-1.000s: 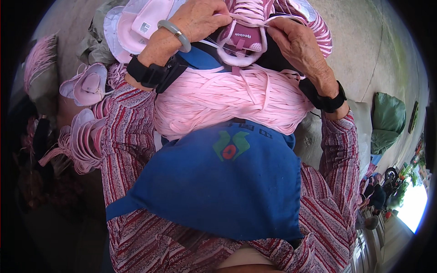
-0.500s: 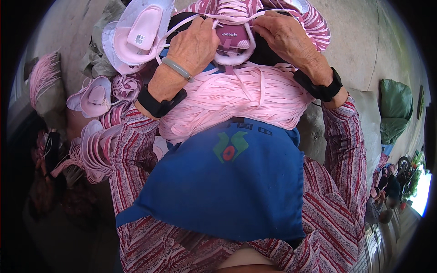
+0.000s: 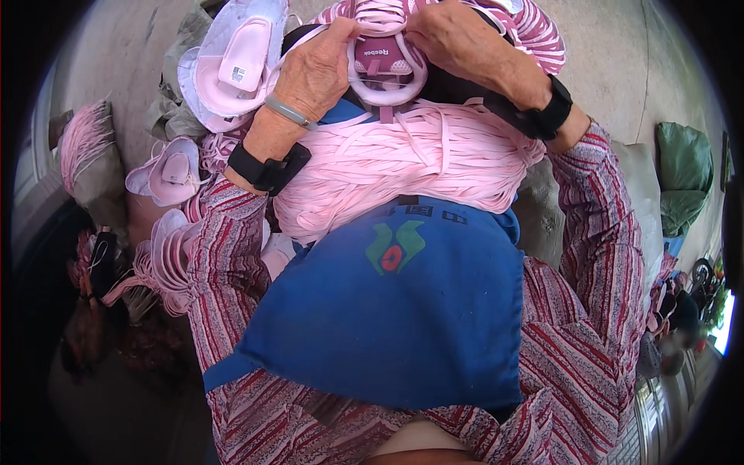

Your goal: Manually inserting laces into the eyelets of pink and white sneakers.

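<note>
At the top of the view lies a shoe upper (image 3: 378, 56) with a dark pink tongue and a pale collar, pink lace crossing its front. My left hand (image 3: 319, 66) is closed at the upper's left side, thumb and finger pinching the pink shoelace (image 3: 307, 36). Over the opposite side my right hand (image 3: 453, 43) is closed too, fingertips pinched at the lace edge; what they grip is partly hidden. Below the upper, a thick bundle of pink shoelaces (image 3: 403, 167) rests across my lap, on the blue apron (image 3: 387, 318).
Left of my hand lies a white and pink upper (image 3: 246, 58). More uppers (image 3: 172, 174) are piled lower on the left, near a hanging bunch of pink laces (image 3: 85, 143). Striped pink laced uppers (image 3: 542, 39) lie at the top right. A green sack (image 3: 684, 174) stands far right.
Both hands have moved slightly up and left. The lace stretched between them across the tongue has been drawn in toward the upper's sides. My right fingers have come nearer the upper.
</note>
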Available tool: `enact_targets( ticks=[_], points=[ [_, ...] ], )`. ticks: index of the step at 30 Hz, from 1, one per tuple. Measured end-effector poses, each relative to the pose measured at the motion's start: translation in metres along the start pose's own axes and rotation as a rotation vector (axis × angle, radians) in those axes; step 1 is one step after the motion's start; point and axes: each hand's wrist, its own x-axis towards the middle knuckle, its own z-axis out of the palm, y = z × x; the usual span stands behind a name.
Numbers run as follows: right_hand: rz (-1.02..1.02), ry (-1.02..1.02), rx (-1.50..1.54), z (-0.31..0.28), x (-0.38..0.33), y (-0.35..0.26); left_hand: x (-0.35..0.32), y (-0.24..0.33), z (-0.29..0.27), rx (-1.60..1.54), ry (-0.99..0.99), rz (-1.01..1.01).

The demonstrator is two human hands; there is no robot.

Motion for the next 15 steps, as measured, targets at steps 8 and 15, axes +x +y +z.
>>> enact_targets(
  ticks=[8, 15],
  points=[
    [0.152, 0.226, 0.353, 0.002, -0.013, 0.003, 0.007, -0.004, 0.003, 0.316, -0.018, 0.139],
    [-0.029, 0.413, 0.275, 0.001, -0.018, 0.001, 0.011, 0.031, -0.012, 0.208, 0.146, 0.367]
  ],
)
